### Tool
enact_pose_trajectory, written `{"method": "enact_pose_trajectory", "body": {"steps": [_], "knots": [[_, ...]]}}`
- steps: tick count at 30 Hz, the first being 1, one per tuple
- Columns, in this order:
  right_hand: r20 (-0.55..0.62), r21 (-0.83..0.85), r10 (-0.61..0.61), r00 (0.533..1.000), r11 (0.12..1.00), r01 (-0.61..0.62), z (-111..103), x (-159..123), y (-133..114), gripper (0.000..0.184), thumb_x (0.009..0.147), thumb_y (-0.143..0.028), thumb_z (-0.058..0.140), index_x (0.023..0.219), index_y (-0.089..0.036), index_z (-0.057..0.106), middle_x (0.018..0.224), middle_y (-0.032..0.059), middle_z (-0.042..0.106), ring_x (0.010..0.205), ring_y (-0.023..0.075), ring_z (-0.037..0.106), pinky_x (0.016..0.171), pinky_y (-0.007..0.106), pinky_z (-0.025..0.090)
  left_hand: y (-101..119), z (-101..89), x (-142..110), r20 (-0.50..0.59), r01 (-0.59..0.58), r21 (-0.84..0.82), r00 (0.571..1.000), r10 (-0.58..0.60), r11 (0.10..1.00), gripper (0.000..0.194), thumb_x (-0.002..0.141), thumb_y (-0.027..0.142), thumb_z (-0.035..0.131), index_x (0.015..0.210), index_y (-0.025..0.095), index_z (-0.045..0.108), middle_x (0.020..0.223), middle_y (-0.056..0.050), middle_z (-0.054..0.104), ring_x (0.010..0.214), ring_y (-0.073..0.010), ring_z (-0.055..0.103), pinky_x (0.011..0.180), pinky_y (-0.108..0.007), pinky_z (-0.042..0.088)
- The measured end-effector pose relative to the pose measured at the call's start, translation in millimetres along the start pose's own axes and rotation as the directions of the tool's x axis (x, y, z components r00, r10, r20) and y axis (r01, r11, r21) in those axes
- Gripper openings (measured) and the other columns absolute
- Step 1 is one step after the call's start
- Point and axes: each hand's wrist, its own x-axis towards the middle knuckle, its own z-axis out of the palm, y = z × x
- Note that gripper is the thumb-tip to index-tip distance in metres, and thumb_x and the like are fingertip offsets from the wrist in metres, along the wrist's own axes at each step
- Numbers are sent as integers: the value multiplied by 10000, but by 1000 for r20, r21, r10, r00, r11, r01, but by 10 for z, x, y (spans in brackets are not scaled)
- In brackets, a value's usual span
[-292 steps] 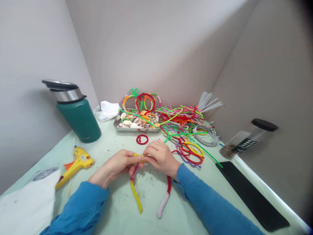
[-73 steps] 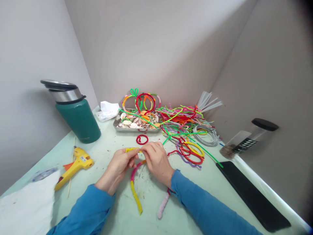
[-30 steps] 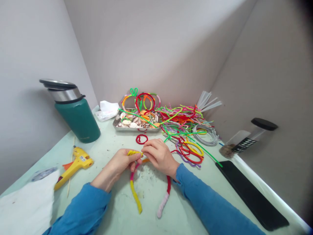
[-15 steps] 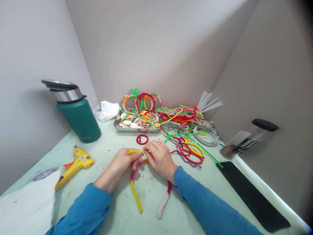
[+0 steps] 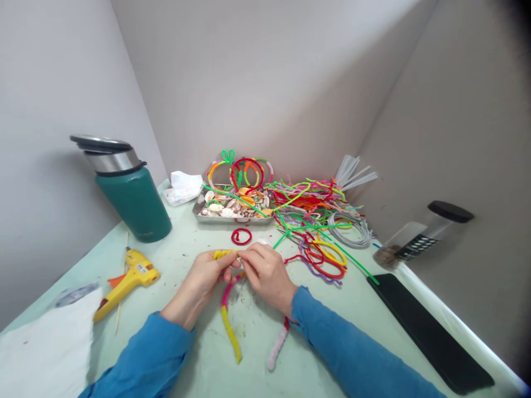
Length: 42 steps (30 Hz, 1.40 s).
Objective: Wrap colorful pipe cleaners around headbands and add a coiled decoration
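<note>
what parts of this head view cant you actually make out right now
In the head view:
Coloured band: upper right stretch hidden behind the right hand.
Yellow twist: underside covered by the left hand.
White sheet: cut off by the left edge.
Sticker on the glue gun: print too small.

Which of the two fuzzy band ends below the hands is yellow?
The left end, leading up to pink; the right end, below the right hand, is pale lilac instead.
</note>
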Motion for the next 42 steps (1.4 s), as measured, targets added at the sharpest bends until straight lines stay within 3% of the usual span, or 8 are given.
{"method": "enact_pose_trajectory", "body": {"steps": [4,8,12,20,24,36,42], "knots": [[-8,127,48,999,991,-46,30,-11,-21,246,859,-126,435,1034,-174,601,878,72,600,803,168,545,711,292,438,8,8,2,28,39,-114,999,-36,993,222,664,308,678,574,122,597,339,41,455,378,-71,422,477,-205,358],[-52,206,108,993,974,-95,59,-17,-39,232,856,-119,444,1014,-188,600,897,63,621,835,164,562,734,289,449,1,24,1,15,28,-112,1000,-27,993,242,666,325,675,557,131,581,319,48,431,350,-61,389,452,-201,339],[-98,148,124,987,983,-109,75,-22,-45,158,843,-139,485,923,-190,612,855,53,644,812,173,572,733,306,431,-7,43,-3,-49,6,-70,999,-9,997,279,671,356,666,530,140,560,300,51,412,334,-61,370,441,-207,334],[-94,4,94,991,996,-94,87,-38,-61,114,855,-187,493,893,-170,599,814,59,638,781,176,563,730,319,397,-22,20,41,-60,56,-117,996,-63,992,305,692,375,652,517,148,548,280,62,375,316,-47,317,412,-198,291],[-89,-2,88,992,996,-88,83,-38,-55,129,858,-162,468,874,-165,595,803,61,630,763,175,553,714,315,395,-33,5,30,-19,64,-107,998,-67,992,304,706,380,643,534,141,566,283,61,378,326,-49,326,435,-197,318],[-29,-2,71,997,997,-71,60,-27,-73,147,860,-134,444,913,-153,580,839,66,598,794,178,525,722,309,389,-33,1,29,-42,52,-63,998,-55,997,299,699,368,647,528,132,577,284,59,386,328,-54,350,442,-201,329],[3,-28,44,999,999,-44,14,9,-28,176,885,-139,400,885,-151,576,844,75,574,805,182,504,728,313,387,-45,-14,41,-45,26,53,999,-24,998,313,696,380,643,521,130,570,277,52,393,320,-69,379,432,-211,341]]}}
